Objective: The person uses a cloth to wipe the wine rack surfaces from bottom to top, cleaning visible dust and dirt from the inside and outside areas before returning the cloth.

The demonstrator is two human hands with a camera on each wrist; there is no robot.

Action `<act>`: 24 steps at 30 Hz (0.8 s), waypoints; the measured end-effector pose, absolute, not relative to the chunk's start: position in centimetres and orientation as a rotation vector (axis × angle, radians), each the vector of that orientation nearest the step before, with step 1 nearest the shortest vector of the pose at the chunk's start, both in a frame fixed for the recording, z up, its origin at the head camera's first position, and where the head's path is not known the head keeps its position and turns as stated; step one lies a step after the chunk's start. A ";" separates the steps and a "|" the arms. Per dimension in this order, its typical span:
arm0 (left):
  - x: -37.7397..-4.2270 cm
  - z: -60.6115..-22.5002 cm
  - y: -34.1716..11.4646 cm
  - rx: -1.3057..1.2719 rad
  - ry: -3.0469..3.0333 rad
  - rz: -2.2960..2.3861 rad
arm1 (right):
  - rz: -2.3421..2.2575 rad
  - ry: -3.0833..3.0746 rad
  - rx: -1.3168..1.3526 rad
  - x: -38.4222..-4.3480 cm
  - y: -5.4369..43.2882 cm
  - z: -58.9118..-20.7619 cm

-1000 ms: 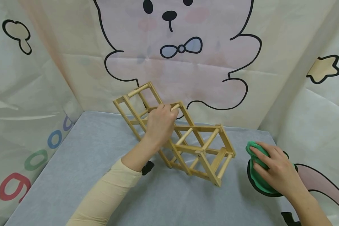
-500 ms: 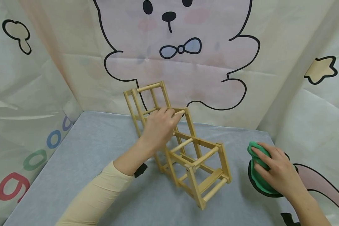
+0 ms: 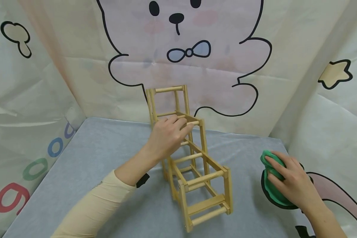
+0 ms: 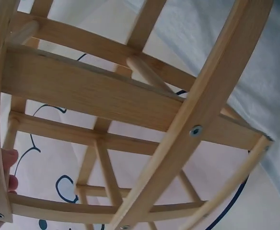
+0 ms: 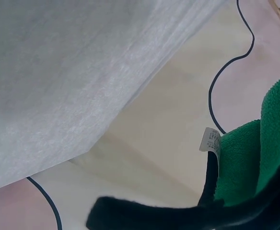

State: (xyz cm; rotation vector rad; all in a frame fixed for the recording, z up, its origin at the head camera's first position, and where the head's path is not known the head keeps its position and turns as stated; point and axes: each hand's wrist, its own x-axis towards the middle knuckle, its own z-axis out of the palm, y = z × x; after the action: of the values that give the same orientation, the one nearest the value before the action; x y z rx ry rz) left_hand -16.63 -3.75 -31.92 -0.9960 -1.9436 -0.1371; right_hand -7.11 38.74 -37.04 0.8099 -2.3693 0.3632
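Here's the left hand (image 3: 168,135), fingers curled over a rung (image 3: 193,123) and clamped on the tiered wooden rack (image 3: 191,157)! The rack is out over the middle of the grey-blue tabletop (image 3: 116,145), its tall end towards the back edge, its low end pointing at the front edge; whether its feet touch down, one cannot tell. Up close at the left wrist, a screw head (image 4: 195,130) shows in one slat. And over by the right edge, the right hand (image 3: 296,180) grips a bunched, dark-edged green cloth (image 3: 275,191), white label (image 5: 211,140) sticking out, well apart from the rack.
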 end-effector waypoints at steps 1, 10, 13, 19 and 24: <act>-16.7 -31.9 -3.8 -1.007 -1.924 -0.140 | 0.367 -2.364 0.809 -7.1 38.8 -37.1; -17.1 -31.8 -3.8 -1.137 -1.773 -0.168 | 0.374 -2.356 0.795 -6.9 39.1 -37.4; -17.3 -31.7 -3.8 -1.179 -1.738 -0.197 | 0.367 -2.370 0.778 -6.7 39.2 -37.5; -17.9 -31.3 -3.5 -1.248 -1.659 -0.223 | 0.378 -2.375 0.777 -6.7 39.2 -37.5; -18.6 -31.2 -3.5 -1.287 -1.598 -0.229 | 0.388 -2.365 0.793 -6.7 39.2 -37.5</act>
State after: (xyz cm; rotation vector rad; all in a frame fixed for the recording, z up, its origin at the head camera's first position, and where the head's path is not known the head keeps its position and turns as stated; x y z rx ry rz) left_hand -18.60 -3.51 -31.19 -1.2868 -1.5980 -0.2290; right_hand -6.70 39.18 -37.52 0.7929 -2.3647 0.3885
